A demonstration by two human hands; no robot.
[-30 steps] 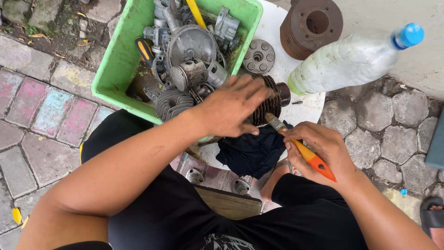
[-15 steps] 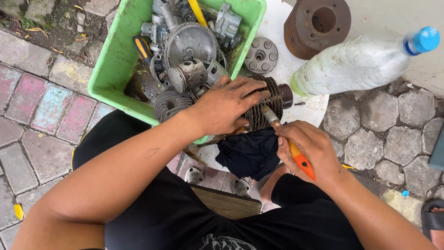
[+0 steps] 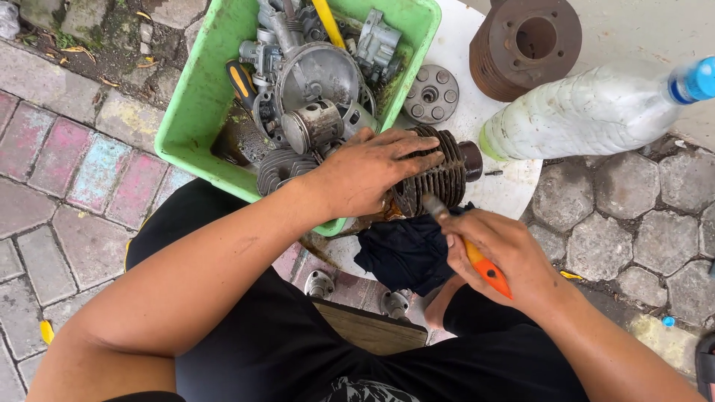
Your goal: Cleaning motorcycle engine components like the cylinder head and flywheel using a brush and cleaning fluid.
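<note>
My left hand [image 3: 369, 173] grips a dark finned engine cylinder [image 3: 441, 173], holding it on its side over a white round board [image 3: 477, 112]. My right hand [image 3: 506, 257] holds an orange-handled tool [image 3: 488, 272] whose metal tip touches the cylinder's lower end. A dark cloth [image 3: 406, 253] lies just below the cylinder, between my knees.
A green plastic tub [image 3: 197, 97] full of metal engine parts stands at the upper left. A rusty brown round part [image 3: 525, 45] and a clear plastic bottle with a blue cap [image 3: 588, 108] lie at the upper right. Paving stones surround everything.
My right hand has shifted slightly, and the tool tip has moved down from the cylinder's fins to its lower end. My left hand stays on the cylinder.
</note>
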